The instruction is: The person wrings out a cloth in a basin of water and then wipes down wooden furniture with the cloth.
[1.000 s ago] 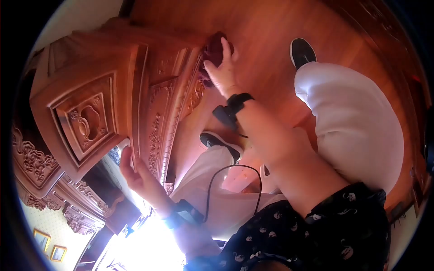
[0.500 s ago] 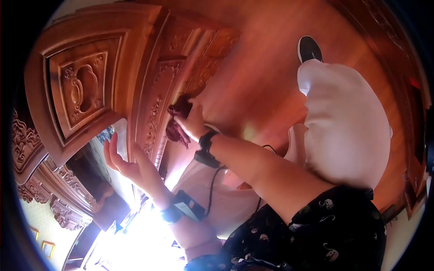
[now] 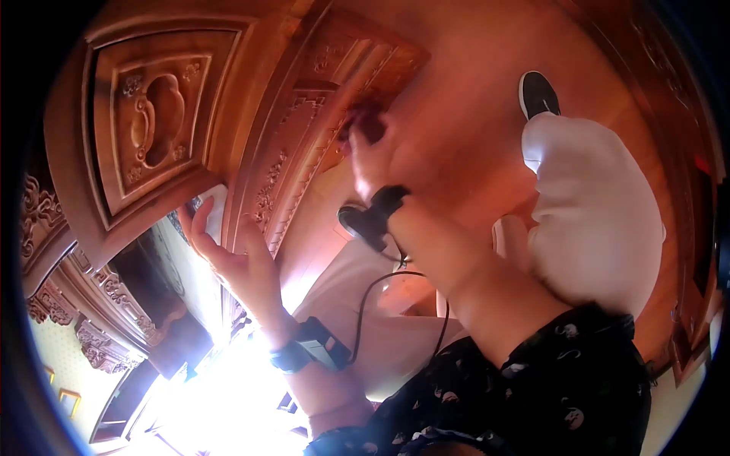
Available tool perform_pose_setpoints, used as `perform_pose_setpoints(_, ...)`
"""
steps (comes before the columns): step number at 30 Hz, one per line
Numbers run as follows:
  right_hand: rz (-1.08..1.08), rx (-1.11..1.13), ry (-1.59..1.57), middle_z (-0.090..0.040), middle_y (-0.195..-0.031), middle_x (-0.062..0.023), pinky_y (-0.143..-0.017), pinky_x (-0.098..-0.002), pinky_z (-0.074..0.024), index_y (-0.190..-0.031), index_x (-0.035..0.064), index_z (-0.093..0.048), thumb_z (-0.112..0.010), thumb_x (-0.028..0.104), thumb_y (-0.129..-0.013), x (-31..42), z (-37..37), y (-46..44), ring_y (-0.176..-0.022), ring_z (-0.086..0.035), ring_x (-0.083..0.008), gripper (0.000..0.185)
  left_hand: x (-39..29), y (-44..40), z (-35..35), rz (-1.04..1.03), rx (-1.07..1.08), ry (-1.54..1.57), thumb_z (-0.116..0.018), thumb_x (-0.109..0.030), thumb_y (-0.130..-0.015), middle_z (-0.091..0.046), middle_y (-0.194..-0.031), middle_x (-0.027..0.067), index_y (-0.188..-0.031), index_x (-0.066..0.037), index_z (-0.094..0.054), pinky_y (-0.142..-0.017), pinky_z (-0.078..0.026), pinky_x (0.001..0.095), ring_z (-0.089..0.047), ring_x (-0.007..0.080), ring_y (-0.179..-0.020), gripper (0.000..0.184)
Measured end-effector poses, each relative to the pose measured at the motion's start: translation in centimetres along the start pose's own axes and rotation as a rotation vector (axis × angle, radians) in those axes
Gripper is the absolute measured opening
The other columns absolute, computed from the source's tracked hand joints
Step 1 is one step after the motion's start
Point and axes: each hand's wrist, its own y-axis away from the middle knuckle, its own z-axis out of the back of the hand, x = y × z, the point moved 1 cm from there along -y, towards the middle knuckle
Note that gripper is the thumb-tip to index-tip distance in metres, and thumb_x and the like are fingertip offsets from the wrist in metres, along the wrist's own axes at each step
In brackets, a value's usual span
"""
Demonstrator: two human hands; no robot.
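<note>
My right hand (image 3: 370, 156) presses a dark red cloth (image 3: 365, 125) against the carved lower edge of a wooden cabinet (image 3: 293, 144); both are blurred by motion. On the left, my left hand (image 3: 236, 262) has its fingers apart and holds nothing. Its fingertips are close to the lower corner of a carved wooden door (image 3: 158, 121) that stands open. Black devices are strapped to both wrists, and a thin black cable (image 3: 363, 304) hangs in a loop between the arms.
Below the cabinet edge lies a reddish wooden floor (image 3: 456, 91). My legs in light trousers (image 3: 601, 205) and a dark shoe (image 3: 540, 95) are at the right. Bright glare (image 3: 228, 395) fills the lower left. More carved furniture (image 3: 106, 296) stands at the far left.
The cloth in my right hand moved down along the cabinet edge, then back up. My left hand left the door's corner and spread its fingers. The view has shifted, showing the door panel higher up.
</note>
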Motion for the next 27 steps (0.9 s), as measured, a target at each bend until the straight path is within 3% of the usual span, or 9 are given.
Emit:
perform_pose_setpoints(3,-0.316,0.081,-0.281,-0.043,-0.106,-0.0191,-0.086,-0.0394,-0.0377,-0.109,0.0085,-0.041,-0.07,0.014,-0.067,-2.3,-1.0,4.7,-0.093,-0.046,-0.0306,0.052,0.1,0.1,-0.6,-0.064,-0.028,-0.044,-0.054,-0.015,-0.08,-0.027,-0.136,0.0155,-0.116,-0.008,-0.044,-0.104,-0.014,0.0402,-0.023,0.0292,-0.128,0.038)
perform_pose_setpoints(9,-0.137,0.029,0.368,-0.04,-0.107,-0.0168,-0.083,-0.037,-0.0405,-0.11,0.0109,-0.039,-0.072,0.015,-0.065,-3.7,0.2,5.8,-0.099,-0.044,-0.0306,0.056,-0.2,-0.2,-1.2,-0.097,0.07,-0.183,-0.058,-0.015,-0.074,-0.013,-0.138,0.0183,-0.118,-0.012,-0.044,-0.101,-0.018,0.0518,-0.011,0.0366,-0.13,0.046)
perform_pose_setpoints(11,-0.346,0.138,0.14,-0.042,-0.105,-0.0134,-0.075,-0.0349,-0.0466,-0.107,0.0097,-0.043,-0.07,0.011,-0.067,-1.1,0.6,5.0,-0.096,-0.048,-0.0282,0.048,-0.2,-0.4,-1.4,-0.112,0.075,-0.199,-0.058,-0.015,-0.073,-0.01,-0.137,0.0189,-0.117,-0.013,-0.045,-0.101,-0.019,0.0517,-0.011,0.038,-0.129,0.046)
perform_pose_setpoints(13,-0.196,0.127,0.292,-0.047,-0.102,-0.0115,-0.066,-0.0324,-0.0496,-0.101,0.0067,-0.047,-0.065,0.007,-0.071,-2.0,1.6,3.3,-0.088,-0.052,-0.0241,0.035,-0.5,-0.4,-1.6,-0.089,0.054,-0.196,-0.056,-0.014,-0.075,-0.013,-0.135,0.019,-0.119,-0.012,-0.044,-0.103,-0.017,0.0457,-0.014,0.0347,-0.128,0.046)
perform_pose_setpoints(15,-0.612,0.253,-0.269,-0.053,-0.099,-0.0113,-0.069,-0.0312,-0.049,-0.101,0.0034,-0.049,-0.06,0.005,-0.075,0.7,2.6,1.6,-0.083,-0.054,-0.0221,0.029,-0.2,-0.5,-1.9,-0.114,0.053,-0.213,-0.057,-0.013,-0.075,-0.012,-0.134,0.0191,-0.12,-0.012,-0.043,-0.103,-0.017,0.0459,-0.013,0.0344,-0.128,0.047)
perform_pose_setpoints(17,-0.314,-0.037,-0.16,-0.055,-0.098,-0.0111,-0.068,-0.032,-0.0488,-0.108,0.0022,-0.048,-0.059,0.006,-0.076,-4.7,4.4,-5.1,-0.08,-0.054,-0.0214,0.034,-0.4,-0.6,-2.1,-0.137,0.05,-0.227,-0.058,-0.013,-0.074,-0.011,-0.134,0.0192,-0.12,-0.012,-0.042,-0.103,-0.017,0.046,-0.013,0.0341,-0.128,0.048)
perform_pose_setpoints(19,-0.213,-0.071,-0.188,-0.054,-0.101,-0.0098,-0.069,-0.0346,-0.0485,-0.113,0.0031,-0.046,-0.059,0.009,-0.078,3.6,3.4,-8.0,-0.083,-0.053,-0.0218,0.038,-0.8,-0.5,-2.1,-0.063,0.061,-0.193,-0.059,-0.012,-0.074,-0.01,-0.133,0.019,-0.12,-0.011,-0.04,-0.103,-0.017,0.0467,-0.011,0.0338,-0.127,0.05)
perform_pose_setpoints(21,-0.23,0.025,-0.171,-0.056,-0.093,-0.0032,-0.055,-0.033,-0.0482,-0.111,0.0168,-0.043,-0.052,0.026,-0.086,4.4,4.1,-12.8,-0.081,-0.055,-0.0157,0.028,-0.7,-0.6,-2.1,-0.04,0.079,-0.137,-0.059,-0.011,-0.074,-0.009,-0.133,0.0182,-0.12,-0.011,-0.039,-0.103,-0.016,0.0468,-0.008,0.0341,-0.128,0.05)
perform_pose_setpoints(27,-0.225,0.078,-0.047,-0.055,-0.094,-0.0062,-0.059,-0.0366,-0.0489,-0.112,0.0178,-0.041,-0.048,0.022,-0.087,7.6,4.0,-14.5,-0.078,-0.056,-0.0174,0.027,-0.3,-0.7,-2.6,-0.085,0.07,-0.241,-0.058,-0.022,-0.073,-0.007,-0.131,0.0242,-0.119,-0.012,-0.035,-0.099,-0.019,0.0525,-0.006,0.0394,-0.126,0.052)
